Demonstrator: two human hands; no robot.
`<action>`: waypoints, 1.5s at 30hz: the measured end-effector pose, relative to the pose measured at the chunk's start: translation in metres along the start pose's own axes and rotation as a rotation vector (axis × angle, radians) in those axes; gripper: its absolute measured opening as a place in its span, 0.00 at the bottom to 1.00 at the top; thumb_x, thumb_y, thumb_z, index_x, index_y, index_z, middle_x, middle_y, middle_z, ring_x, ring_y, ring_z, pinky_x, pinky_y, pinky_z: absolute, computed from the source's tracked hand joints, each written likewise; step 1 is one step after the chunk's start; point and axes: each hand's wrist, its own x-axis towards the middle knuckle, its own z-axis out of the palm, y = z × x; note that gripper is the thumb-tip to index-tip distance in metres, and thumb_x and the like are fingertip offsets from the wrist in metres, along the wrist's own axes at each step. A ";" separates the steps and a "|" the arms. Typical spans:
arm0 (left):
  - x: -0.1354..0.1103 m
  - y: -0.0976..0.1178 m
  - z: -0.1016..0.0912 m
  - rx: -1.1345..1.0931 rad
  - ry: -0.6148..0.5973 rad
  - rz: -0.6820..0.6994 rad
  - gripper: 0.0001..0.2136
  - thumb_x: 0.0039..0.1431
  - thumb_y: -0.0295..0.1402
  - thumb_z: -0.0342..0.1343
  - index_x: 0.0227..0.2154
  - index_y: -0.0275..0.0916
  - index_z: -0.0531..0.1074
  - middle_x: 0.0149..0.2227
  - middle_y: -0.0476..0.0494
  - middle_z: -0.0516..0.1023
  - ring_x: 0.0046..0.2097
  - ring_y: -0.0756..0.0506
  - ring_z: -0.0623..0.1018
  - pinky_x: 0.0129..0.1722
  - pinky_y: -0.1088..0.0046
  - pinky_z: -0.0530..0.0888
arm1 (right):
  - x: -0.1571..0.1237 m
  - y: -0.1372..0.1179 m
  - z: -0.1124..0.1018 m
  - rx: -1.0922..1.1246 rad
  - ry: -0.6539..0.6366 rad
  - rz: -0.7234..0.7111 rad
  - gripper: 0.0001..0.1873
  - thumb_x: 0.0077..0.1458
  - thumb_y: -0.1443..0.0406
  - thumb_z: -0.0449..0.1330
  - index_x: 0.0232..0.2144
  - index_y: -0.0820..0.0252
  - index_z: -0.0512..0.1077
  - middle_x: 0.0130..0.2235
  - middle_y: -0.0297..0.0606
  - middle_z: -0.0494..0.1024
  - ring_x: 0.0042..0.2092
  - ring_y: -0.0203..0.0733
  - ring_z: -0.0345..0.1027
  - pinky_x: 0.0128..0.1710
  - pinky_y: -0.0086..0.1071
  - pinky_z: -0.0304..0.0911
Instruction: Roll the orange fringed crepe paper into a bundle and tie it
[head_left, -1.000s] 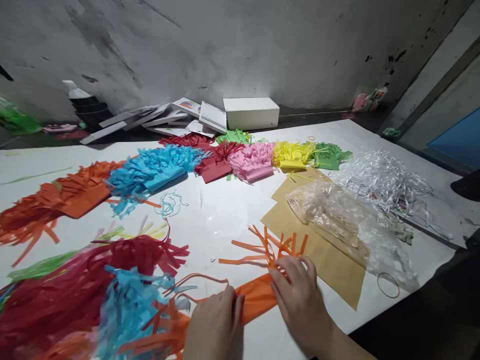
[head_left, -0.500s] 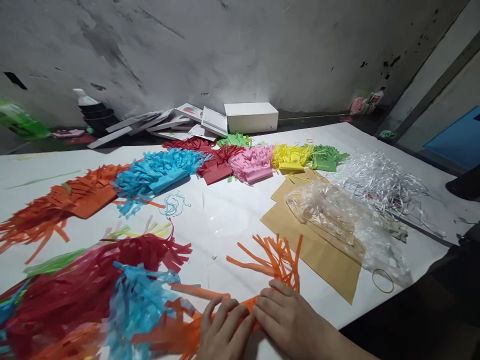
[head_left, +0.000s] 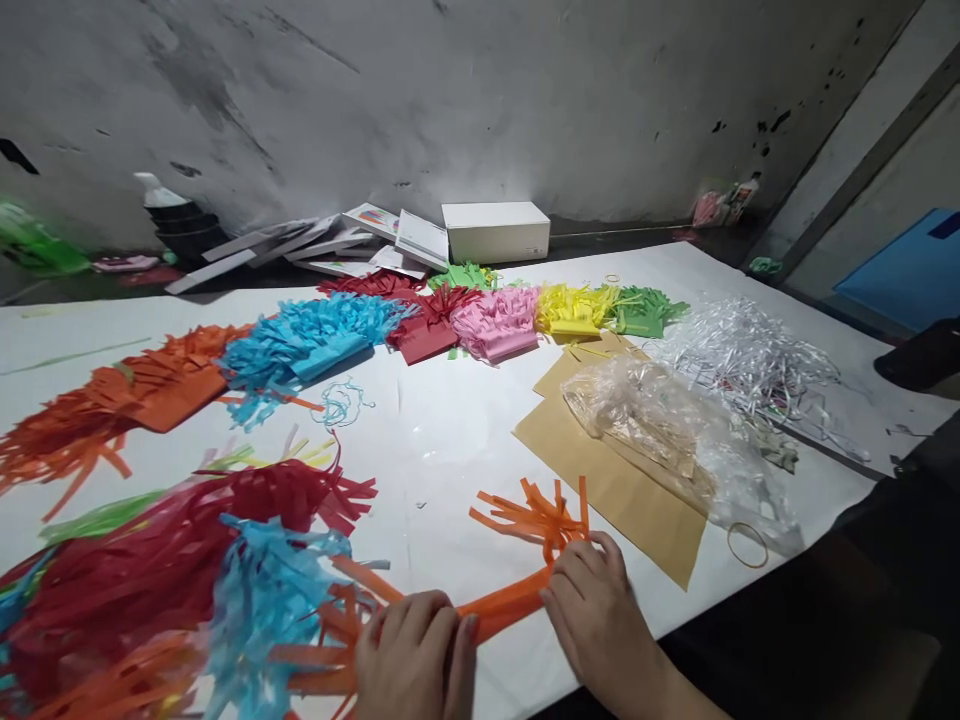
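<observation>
A strip of orange fringed tissue paper [head_left: 506, 605] stretches between my hands at the near edge of the table, its middle folded flat and narrow. My left hand [head_left: 416, 660] is closed over its left part, with loose fringe sticking out to the left. Around the right part my right hand [head_left: 600, 620] is closed, and cut strands fan out beyond its fingers. Left of my left hand lies a blue tissue fringe [head_left: 262, 590]. A heap of dark red fringe [head_left: 172, 560] lies further left, partly under clear plastic.
Folded fringes in orange [head_left: 165, 385], blue [head_left: 322, 340], red, pink [head_left: 495, 325], yellow and green form a row at the back. Brown paper [head_left: 600, 470], a crumpled clear bag [head_left: 675, 430], silvery shreds [head_left: 750, 350] and a rubber band [head_left: 748, 545] lie right. A white box [head_left: 496, 232] stands behind.
My hands have moved apart, the right one to the right and the left one leftward. More of the orange strip's flat middle now shows between them.
</observation>
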 end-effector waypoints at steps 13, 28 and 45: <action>0.004 -0.002 0.010 -0.155 0.150 0.049 0.05 0.65 0.29 0.54 0.36 0.44 0.74 0.40 0.42 0.78 0.44 0.39 0.74 0.52 0.51 0.64 | 0.004 -0.005 0.007 0.027 -0.083 -0.284 0.15 0.64 0.76 0.50 0.28 0.61 0.70 0.28 0.36 0.70 0.33 0.41 0.61 0.49 0.39 0.59; -0.004 -0.002 -0.001 -0.191 0.025 0.146 0.05 0.62 0.26 0.58 0.36 0.44 0.71 0.36 0.49 0.78 0.40 0.44 0.73 0.46 0.64 0.63 | -0.002 0.011 -0.011 0.079 -0.156 -0.234 0.17 0.67 0.76 0.44 0.32 0.59 0.69 0.33 0.36 0.73 0.36 0.41 0.64 0.52 0.41 0.55; 0.006 -0.007 -0.002 -0.094 -0.025 0.238 0.09 0.65 0.26 0.53 0.41 0.47 0.74 0.39 0.52 0.82 0.42 0.43 0.78 0.50 0.60 0.61 | 0.007 0.003 -0.003 -0.009 -0.134 -0.248 0.11 0.62 0.76 0.53 0.31 0.58 0.68 0.33 0.34 0.71 0.39 0.43 0.64 0.58 0.46 0.50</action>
